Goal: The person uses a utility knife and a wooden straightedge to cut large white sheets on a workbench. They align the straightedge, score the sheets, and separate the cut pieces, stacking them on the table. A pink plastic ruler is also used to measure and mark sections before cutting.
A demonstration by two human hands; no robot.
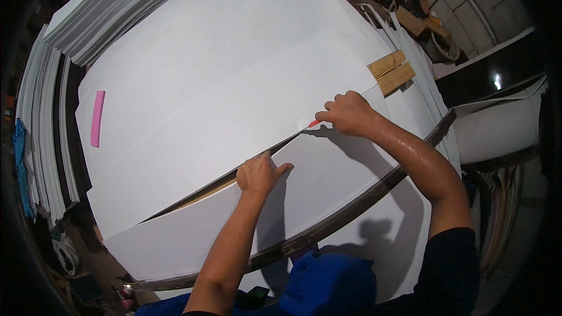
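Note:
A large white sheet (263,76) lies across the work surface, with a long dark slit (199,192) running diagonally through it. My right hand (348,114) is closed around a red cutter knife (315,123), whose tip meets the sheet at the upper right end of the slit. My left hand (256,175) has its fingers bent over the slit's near edge, gripping the near strip of the sheet (328,169), while its thumb sticks out to the right on top. Through the opening a narrow yellowish wooden strip shows beside the left hand.
A pink bar (98,119) lies on the sheet at the left. Two wooden pieces (391,73) rest near the right edge. A dark curved rail (328,228) crosses the near side. Stacked white sheets (126,6) stand at the far left; a white roll (500,126) is at the right.

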